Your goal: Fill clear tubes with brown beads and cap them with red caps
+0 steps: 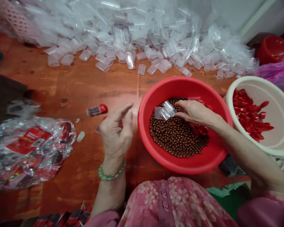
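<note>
My right hand (pixel 194 112) hangs over a red plastic basin (pixel 186 165), pinching small clear plastic bags (pixel 166 110) above a mass of round brown beads (pixel 177 134). Several red pieces (pixel 199 130) lie under that palm, at the edge of the beads. My left hand (pixel 115 132), wearing a green bead bracelet (pixel 111 170), rests beside the basin with its fingers curled around a small red piece (pixel 121 124), mostly hidden. Just beyond those fingers lies a small vial with a red cap (pixel 97 110), holding dark contents.
A large heap of clear plastic sleeves (pixel 123 47) spreads across the far side of the wooden table (pixel 73 78). A white basin (pixel 255 135) of red pieces stands to the right. A crumpled clear bag of red packets (pixel 30 148) lies left.
</note>
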The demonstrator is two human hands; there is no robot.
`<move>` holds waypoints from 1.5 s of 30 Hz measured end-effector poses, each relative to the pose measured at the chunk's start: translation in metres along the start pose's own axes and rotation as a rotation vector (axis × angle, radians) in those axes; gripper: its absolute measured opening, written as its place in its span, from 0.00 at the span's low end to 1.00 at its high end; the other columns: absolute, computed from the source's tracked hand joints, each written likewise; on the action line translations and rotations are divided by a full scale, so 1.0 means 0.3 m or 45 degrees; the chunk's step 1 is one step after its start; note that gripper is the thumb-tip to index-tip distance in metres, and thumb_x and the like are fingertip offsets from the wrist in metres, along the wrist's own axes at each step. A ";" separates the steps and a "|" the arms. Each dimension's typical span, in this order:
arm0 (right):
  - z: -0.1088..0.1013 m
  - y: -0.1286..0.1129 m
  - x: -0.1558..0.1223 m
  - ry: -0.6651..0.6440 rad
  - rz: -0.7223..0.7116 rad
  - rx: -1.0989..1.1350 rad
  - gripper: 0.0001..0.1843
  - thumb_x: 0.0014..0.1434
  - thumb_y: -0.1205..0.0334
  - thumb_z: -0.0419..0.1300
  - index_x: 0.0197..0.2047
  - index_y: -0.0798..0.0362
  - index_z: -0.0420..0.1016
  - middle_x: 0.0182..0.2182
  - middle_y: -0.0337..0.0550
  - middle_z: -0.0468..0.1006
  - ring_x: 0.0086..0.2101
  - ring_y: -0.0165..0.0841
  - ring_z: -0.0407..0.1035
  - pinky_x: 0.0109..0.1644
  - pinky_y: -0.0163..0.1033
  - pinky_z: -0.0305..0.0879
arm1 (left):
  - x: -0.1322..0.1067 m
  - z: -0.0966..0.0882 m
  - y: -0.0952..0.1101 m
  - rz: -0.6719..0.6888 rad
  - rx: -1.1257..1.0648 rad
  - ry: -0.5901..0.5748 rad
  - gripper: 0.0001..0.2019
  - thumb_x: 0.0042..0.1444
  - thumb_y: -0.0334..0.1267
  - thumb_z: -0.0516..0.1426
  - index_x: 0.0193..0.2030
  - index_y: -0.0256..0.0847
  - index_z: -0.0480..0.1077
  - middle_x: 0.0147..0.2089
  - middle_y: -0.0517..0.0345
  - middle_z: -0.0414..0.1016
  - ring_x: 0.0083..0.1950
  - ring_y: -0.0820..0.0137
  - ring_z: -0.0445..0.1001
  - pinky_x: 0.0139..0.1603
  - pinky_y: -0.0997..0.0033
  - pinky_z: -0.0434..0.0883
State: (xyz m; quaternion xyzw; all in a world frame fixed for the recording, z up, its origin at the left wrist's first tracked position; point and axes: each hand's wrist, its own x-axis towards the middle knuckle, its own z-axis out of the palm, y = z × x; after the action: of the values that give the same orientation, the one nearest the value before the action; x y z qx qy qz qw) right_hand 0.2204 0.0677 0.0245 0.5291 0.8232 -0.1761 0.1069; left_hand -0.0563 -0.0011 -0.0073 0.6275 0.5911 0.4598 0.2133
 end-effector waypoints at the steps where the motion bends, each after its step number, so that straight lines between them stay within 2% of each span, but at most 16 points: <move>1: 0.010 -0.014 0.026 -0.008 0.031 0.028 0.21 0.70 0.55 0.56 0.61 0.57 0.69 0.51 0.58 0.81 0.49 0.45 0.76 0.51 0.44 0.67 | 0.002 0.019 0.038 0.071 -0.007 -0.007 0.12 0.69 0.40 0.54 0.53 0.42 0.76 0.52 0.56 0.83 0.52 0.66 0.80 0.56 0.62 0.78; 3: 0.034 -0.035 0.077 -0.039 0.095 0.075 0.25 0.68 0.56 0.59 0.64 0.59 0.65 0.53 0.60 0.80 0.50 0.47 0.76 0.51 0.44 0.67 | 0.009 0.052 0.090 0.216 -0.035 -0.048 0.10 0.68 0.36 0.55 0.49 0.39 0.78 0.49 0.55 0.84 0.50 0.67 0.82 0.55 0.64 0.79; 5: 0.057 -0.047 0.114 -0.068 0.134 0.109 0.29 0.63 0.59 0.63 0.64 0.59 0.64 0.53 0.60 0.80 0.50 0.47 0.76 0.50 0.43 0.67 | 0.017 0.078 0.108 0.334 -0.039 -0.127 0.10 0.67 0.32 0.55 0.48 0.37 0.78 0.49 0.52 0.85 0.50 0.68 0.83 0.55 0.65 0.79; 10: 0.061 -0.045 0.116 -0.072 0.150 0.212 0.26 0.60 0.66 0.62 0.60 0.58 0.66 0.46 0.52 0.82 0.43 0.40 0.77 0.43 0.38 0.65 | 0.053 0.115 0.082 0.476 0.110 -0.369 0.12 0.66 0.32 0.56 0.54 0.36 0.74 0.53 0.47 0.83 0.54 0.63 0.82 0.59 0.59 0.79; 12: 0.041 -0.036 0.091 -0.047 0.097 0.268 0.26 0.59 0.68 0.62 0.60 0.58 0.65 0.46 0.50 0.82 0.43 0.39 0.76 0.43 0.37 0.65 | 0.074 0.129 0.081 0.521 0.176 -0.476 0.16 0.65 0.32 0.57 0.59 0.35 0.71 0.59 0.43 0.79 0.61 0.60 0.78 0.64 0.55 0.76; 15: 0.011 -0.020 0.050 0.032 -0.100 0.471 0.24 0.57 0.68 0.62 0.57 0.57 0.67 0.46 0.49 0.81 0.42 0.37 0.75 0.45 0.38 0.66 | 0.104 0.157 0.106 0.578 0.299 -0.637 0.21 0.63 0.29 0.58 0.63 0.32 0.66 0.67 0.37 0.71 0.70 0.54 0.69 0.70 0.49 0.70; 17: 0.000 -0.010 0.027 0.113 -0.244 0.675 0.21 0.57 0.65 0.62 0.54 0.55 0.68 0.44 0.47 0.80 0.41 0.37 0.75 0.45 0.39 0.67 | 0.116 0.172 0.130 0.571 0.394 -0.754 0.18 0.63 0.29 0.58 0.60 0.31 0.69 0.63 0.37 0.74 0.66 0.53 0.72 0.66 0.49 0.72; 20: -0.001 -0.005 0.008 0.216 -0.352 0.948 0.17 0.58 0.58 0.63 0.49 0.53 0.70 0.41 0.44 0.79 0.39 0.35 0.74 0.44 0.40 0.69 | 0.121 0.180 0.148 0.485 0.474 -0.875 0.10 0.66 0.32 0.57 0.51 0.32 0.73 0.48 0.43 0.80 0.52 0.55 0.78 0.55 0.53 0.76; 22: 0.006 -0.011 0.006 0.249 -0.362 1.072 0.15 0.59 0.56 0.63 0.47 0.52 0.71 0.38 0.41 0.78 0.37 0.33 0.73 0.42 0.39 0.69 | 0.124 0.179 0.142 0.437 0.432 -0.855 0.09 0.65 0.33 0.58 0.50 0.33 0.73 0.45 0.45 0.81 0.48 0.57 0.79 0.51 0.57 0.76; 26: 0.010 -0.019 0.015 0.316 -0.377 1.191 0.10 0.60 0.56 0.63 0.41 0.53 0.74 0.32 0.38 0.76 0.32 0.30 0.69 0.38 0.38 0.66 | 0.131 0.176 0.110 0.420 0.264 -0.712 0.11 0.63 0.38 0.62 0.49 0.35 0.74 0.44 0.50 0.82 0.43 0.63 0.79 0.46 0.64 0.75; 31: -0.027 0.064 0.017 0.478 -0.316 1.230 0.09 0.58 0.57 0.66 0.41 0.51 0.75 0.31 0.37 0.75 0.32 0.30 0.68 0.36 0.38 0.66 | 0.127 0.178 0.104 0.393 0.359 -0.651 0.07 0.64 0.37 0.61 0.44 0.37 0.74 0.40 0.52 0.81 0.41 0.63 0.78 0.43 0.65 0.73; 33: -0.040 0.105 0.014 0.609 -0.228 1.151 0.10 0.58 0.59 0.66 0.42 0.50 0.74 0.30 0.36 0.74 0.30 0.30 0.67 0.35 0.38 0.66 | 0.124 0.180 0.115 0.377 0.433 -0.669 0.06 0.64 0.36 0.60 0.45 0.37 0.74 0.41 0.51 0.81 0.41 0.62 0.78 0.43 0.64 0.73; 36: -0.037 0.107 0.020 0.698 -0.174 0.632 0.09 0.62 0.62 0.61 0.46 0.54 0.77 0.37 0.44 0.75 0.34 0.33 0.68 0.40 0.41 0.67 | 0.125 0.188 0.134 0.352 0.561 -0.696 0.07 0.64 0.32 0.57 0.48 0.35 0.73 0.43 0.48 0.80 0.43 0.59 0.78 0.45 0.62 0.73; 39: 0.001 0.048 0.040 0.452 -0.146 -0.049 0.16 0.68 0.70 0.49 0.49 0.60 0.77 0.46 0.56 0.74 0.42 0.40 0.70 0.47 0.46 0.67 | 0.122 0.200 0.145 0.323 0.709 -0.684 0.11 0.64 0.26 0.51 0.49 0.35 0.72 0.44 0.46 0.79 0.45 0.58 0.77 0.46 0.61 0.73; 41: 0.041 0.011 0.057 0.268 -0.165 -0.352 0.20 0.68 0.74 0.43 0.48 0.62 0.76 0.46 0.60 0.74 0.44 0.44 0.70 0.48 0.47 0.67 | 0.116 0.205 0.146 0.324 0.767 -0.659 0.13 0.63 0.24 0.50 0.49 0.36 0.71 0.44 0.46 0.78 0.45 0.59 0.77 0.46 0.62 0.73; 45: 0.112 0.000 0.080 0.111 -0.205 -0.542 0.23 0.67 0.77 0.40 0.54 0.64 0.73 0.48 0.62 0.74 0.44 0.44 0.72 0.46 0.45 0.66 | 0.106 0.205 0.149 0.323 0.804 -0.677 0.12 0.63 0.24 0.48 0.48 0.37 0.70 0.43 0.46 0.77 0.45 0.58 0.76 0.45 0.61 0.73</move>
State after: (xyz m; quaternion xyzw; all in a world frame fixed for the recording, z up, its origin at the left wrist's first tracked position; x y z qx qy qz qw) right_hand 0.2099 0.0741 -0.0149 0.4343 0.8851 0.0166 0.1662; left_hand 0.0151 0.0362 0.0094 0.8264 0.5453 0.1010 0.0974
